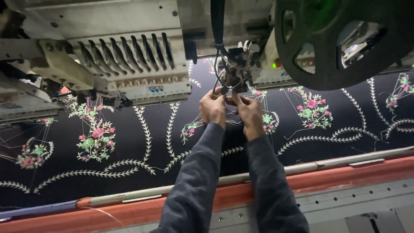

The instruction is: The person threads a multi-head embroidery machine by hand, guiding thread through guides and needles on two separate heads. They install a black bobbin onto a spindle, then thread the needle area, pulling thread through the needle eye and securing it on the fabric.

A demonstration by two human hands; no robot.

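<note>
Both hands, left hand [213, 108] and right hand [248, 113], pinch thread under the needle head [233, 77], above black embroidered fabric [142, 142].

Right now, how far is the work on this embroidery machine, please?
Done: the black fabric already carries finished pink and green flowers and white vines. In hand: the left hand and right hand meet under the needle head, fingers pinched around something too thin to see clearly, probably thread. Left: cannot tell; loose threads cross the motifs.
</note>
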